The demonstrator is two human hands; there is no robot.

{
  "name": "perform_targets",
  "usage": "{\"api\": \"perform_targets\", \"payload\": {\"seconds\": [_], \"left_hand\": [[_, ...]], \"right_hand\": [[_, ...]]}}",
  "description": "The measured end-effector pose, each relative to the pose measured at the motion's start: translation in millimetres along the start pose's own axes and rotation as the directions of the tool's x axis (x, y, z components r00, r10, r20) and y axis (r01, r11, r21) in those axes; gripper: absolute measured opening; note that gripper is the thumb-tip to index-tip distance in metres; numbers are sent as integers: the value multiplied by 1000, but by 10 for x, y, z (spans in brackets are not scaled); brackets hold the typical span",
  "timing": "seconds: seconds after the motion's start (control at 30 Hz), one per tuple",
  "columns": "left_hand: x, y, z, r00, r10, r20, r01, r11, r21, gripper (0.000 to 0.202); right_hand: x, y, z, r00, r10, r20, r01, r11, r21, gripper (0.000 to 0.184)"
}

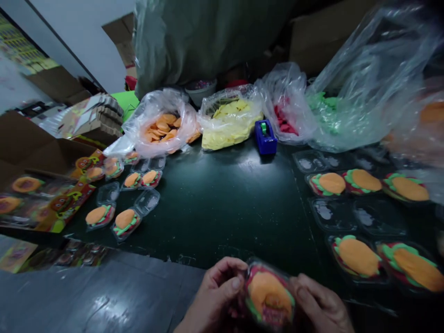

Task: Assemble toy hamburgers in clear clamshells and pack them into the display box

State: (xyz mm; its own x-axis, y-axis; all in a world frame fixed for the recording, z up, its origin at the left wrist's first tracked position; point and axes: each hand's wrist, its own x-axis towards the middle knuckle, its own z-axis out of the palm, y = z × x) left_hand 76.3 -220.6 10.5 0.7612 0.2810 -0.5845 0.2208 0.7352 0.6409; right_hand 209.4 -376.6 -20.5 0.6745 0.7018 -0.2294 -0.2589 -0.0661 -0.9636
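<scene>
Near the front edge of the dark table, a clear plastic box with a toy burger (268, 296) in it is held between both hands. My left hand (222, 291) grips its left side with thumb and fingers, and my right hand (319, 300) grips its right side. The lid appears closed, and reddish print shows over the orange bun. Close to my right hand stands an open clear box with a burger (359, 256), green and red layers under its orange top. My lower fingers are hidden or blurred.
Open burger boxes (126, 222) stand at left, beside a printed display carton (69, 203). Along the back lie plastic bags of orange pieces (163, 127), yellow pieces (231, 120), red pieces (286, 120) and green pieces (326, 104). A blue tape dispenser (266, 138) stands before them.
</scene>
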Motion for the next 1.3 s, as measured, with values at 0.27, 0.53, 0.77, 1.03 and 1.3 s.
{"api": "perform_targets", "payload": {"seconds": [0.27, 0.53, 0.77, 1.03, 1.3], "left_hand": [[206, 51, 289, 961, 257, -100, -257, 966, 15, 37], [377, 74, 523, 950, 297, -96, -305, 949, -86, 39], [467, 146, 368, 944, 323, -68, -316, 944, 97, 39], [510, 659, 410, 966, 109, 234, -226, 795, 562, 25], [612, 745, 486, 973, 20, 230, -147, 824, 548, 27]], "right_hand": [[191, 50, 59, 978, -32, -207, 75, 976, 203, 34], [1, 168, -45, 938, -116, -326, 150, 985, 81, 34], [33, 193, -40, 978, -66, -199, 86, 992, 94, 35], [204, -328, -199, 997, -74, 26, 75, 995, -68, 29], [161, -15, -139, 972, 19, -235, 55, 951, 304, 26]]}}
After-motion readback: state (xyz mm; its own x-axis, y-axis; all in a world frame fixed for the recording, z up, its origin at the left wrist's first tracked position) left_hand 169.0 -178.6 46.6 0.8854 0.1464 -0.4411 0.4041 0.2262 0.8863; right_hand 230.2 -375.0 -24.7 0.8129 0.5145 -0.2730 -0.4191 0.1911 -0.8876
